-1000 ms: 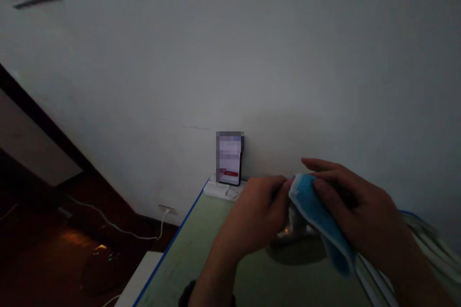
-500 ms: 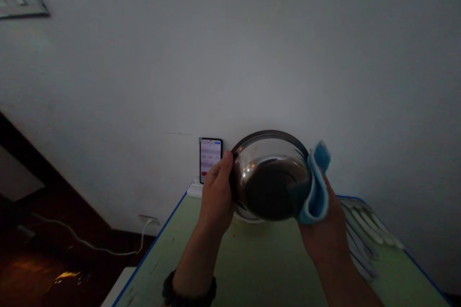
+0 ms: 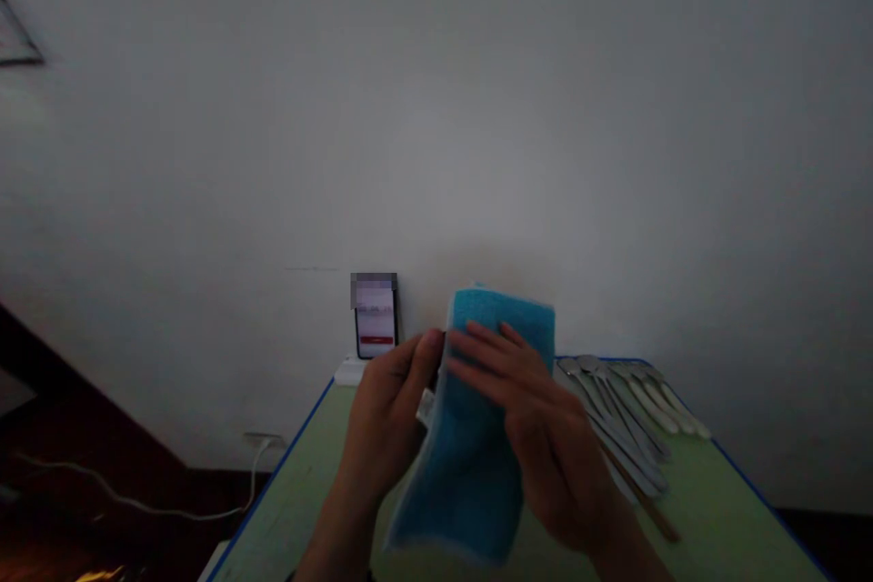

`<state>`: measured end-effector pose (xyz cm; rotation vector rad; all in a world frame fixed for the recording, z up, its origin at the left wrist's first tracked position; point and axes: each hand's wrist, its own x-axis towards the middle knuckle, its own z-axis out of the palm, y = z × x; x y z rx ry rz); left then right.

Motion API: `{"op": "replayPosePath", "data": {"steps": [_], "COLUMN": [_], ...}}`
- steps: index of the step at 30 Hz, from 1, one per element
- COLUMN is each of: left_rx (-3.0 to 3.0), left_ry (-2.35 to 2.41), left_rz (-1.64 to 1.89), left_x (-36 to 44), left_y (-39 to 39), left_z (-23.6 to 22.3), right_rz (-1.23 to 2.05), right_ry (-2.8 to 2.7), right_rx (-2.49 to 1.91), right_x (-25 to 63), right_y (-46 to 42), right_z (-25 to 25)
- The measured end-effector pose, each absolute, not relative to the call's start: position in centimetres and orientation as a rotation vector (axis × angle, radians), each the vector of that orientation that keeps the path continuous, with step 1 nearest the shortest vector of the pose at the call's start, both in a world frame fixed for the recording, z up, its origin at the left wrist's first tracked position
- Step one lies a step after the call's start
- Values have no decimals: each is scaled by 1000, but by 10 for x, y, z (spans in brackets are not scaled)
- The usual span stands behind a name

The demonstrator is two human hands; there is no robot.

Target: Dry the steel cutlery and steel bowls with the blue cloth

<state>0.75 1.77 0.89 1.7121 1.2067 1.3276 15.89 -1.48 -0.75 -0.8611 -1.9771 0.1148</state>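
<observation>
White cable (image 3: 170,514), one: on the floor, off the left edge of the desk (image 3: 293,491).

Phone (image 3: 376,318), one: upright on a white stand (image 3: 349,373) at the far left corner. Hazard: toppling, should the nearby left hand (image 3: 386,409) swing outward.

Left hand: thumb raised, fingers curled, grasping a dark-edged item (image 3: 440,368) of which only a sliver shows; its form cannot be told. Hazard: a slip, if the hold is on a narrow edge and rubbing pushes against it.

Blue cloth (image 3: 477,491), one, white tag (image 3: 426,406) at its left side: hanging above the middle of the desk, screening the item. Hazard: bunching or sliding, its lower part being loose.

Right hand (image 3: 546,436): fingers extended flat over the cloth's near face; whether it also grips cannot be told.

Cutlery (image 3: 627,418), assorted, with one brown stick (image 3: 658,518): fanned from the far edge toward the right edge. Hazard: scattering, if the right forearm drops or the cloth trails across.
</observation>
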Motion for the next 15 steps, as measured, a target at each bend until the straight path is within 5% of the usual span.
{"op": "replayPosePath", "data": {"steps": [10, 15], "left_rx": [1895, 1781], "left_ry": [981, 1099], "left_rz": [1167, 1163], "left_x": [17, 17], "left_y": [17, 21], "left_z": [10, 3], "right_rz": [-65, 194], "right_ry": [-1884, -1597], "right_rx": [-1075, -1062], "right_x": [153, 168], "right_y": [-12, 4], "right_z": [-4, -7]}}
